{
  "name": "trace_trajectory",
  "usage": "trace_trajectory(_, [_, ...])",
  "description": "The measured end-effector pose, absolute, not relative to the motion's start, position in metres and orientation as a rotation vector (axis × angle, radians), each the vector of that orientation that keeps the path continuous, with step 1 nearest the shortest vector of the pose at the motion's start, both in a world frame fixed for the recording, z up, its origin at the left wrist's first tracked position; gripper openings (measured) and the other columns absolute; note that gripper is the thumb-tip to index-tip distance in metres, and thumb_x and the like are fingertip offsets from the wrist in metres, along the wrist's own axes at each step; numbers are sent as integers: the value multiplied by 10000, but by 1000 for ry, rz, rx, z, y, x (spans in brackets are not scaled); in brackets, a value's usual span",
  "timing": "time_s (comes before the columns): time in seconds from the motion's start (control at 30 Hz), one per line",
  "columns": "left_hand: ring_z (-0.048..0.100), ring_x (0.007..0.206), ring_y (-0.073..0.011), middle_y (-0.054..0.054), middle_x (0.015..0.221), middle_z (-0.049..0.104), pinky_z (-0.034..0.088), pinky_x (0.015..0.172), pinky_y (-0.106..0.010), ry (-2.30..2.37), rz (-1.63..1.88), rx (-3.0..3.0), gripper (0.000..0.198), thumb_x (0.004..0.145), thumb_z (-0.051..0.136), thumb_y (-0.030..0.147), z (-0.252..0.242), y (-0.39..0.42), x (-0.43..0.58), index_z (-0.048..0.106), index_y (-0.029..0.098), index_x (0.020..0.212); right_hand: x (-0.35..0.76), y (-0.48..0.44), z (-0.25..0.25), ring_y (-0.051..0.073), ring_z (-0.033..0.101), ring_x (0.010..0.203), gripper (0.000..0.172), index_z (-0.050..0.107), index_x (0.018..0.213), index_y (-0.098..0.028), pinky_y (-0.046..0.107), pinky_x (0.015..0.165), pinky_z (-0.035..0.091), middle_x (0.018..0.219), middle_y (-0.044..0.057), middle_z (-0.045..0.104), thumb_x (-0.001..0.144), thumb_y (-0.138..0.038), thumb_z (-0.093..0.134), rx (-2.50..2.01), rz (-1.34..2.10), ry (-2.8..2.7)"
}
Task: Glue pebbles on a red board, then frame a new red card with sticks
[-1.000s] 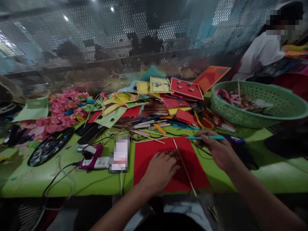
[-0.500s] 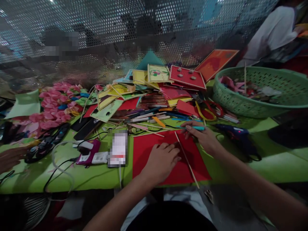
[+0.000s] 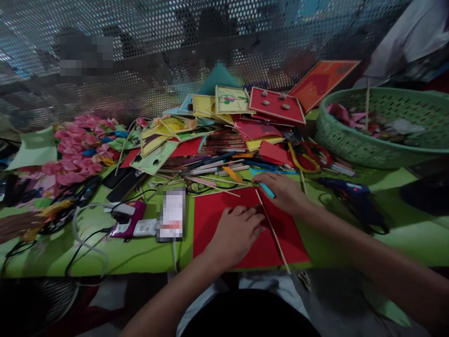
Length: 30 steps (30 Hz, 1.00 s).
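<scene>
A red paper sheet (image 3: pixel 217 213) lies on the green table (image 3: pixel 147 257) in front of me. My left hand (image 3: pixel 235 232) rests flat on the sheet, fingers spread, beside a thin wooden stick (image 3: pixel 277 241) that lies slanted across the paper. My right hand (image 3: pixel 280 189) is at the sheet's far edge, fingers closed round a teal pen (image 3: pixel 267 189) whose tip points down toward the paper.
A heap of coloured cards, sticks and pens (image 3: pixel 224 140) fills the far middle. A green basket (image 3: pixel 372 147) of scraps stands at right, a blue glue gun (image 3: pixel 354 196) beside it. Pink paper flowers (image 3: pixel 79 150), phones and cables (image 3: pixel 129 224) lie left. Mesh screen behind.
My right hand has drawn the teal pen leftward from the right side to the top edge of the red sheet. The left hand has stayed on the paper. The view tilted down.
</scene>
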State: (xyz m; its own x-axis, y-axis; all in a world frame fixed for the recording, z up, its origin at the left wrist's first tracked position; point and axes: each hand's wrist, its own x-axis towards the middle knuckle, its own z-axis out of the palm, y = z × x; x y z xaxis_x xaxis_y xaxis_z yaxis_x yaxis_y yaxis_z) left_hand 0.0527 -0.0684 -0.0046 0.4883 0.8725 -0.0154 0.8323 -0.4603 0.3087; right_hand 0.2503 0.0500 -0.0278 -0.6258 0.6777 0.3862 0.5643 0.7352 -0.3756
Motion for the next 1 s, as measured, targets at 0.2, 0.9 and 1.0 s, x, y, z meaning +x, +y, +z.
trace_trajectory(0.2, [581,1253,-254,-8,1432,660,464,999,-468,1441,230,2452,331,1092,446,374,-7,-69,51,628,279,1352,259,49,-21,285,713,1045,314,680,1192,-280,423,898,544,1155,88,750,945,-149,538,-985,354,-2263])
trace_trajectory(0.9, [547,1166,-273,27,1544,572,467,897,-484,1478,189,2514,418,1085,453,407,-13,-67,56,510,330,1491,278,32,-1,282,720,974,212,691,1133,-309,429,891,544,1087,54,753,941,-251,621,-1083,445,-2045])
trace_trajectory(1.0, [559,1133,-275,30,1559,555,474,884,-480,1488,152,2506,429,1074,473,391,-11,-66,56,510,343,1499,292,17,10,254,717,856,186,684,1097,-316,415,829,559,994,31,748,912,-305,694,-1141,479,-1891])
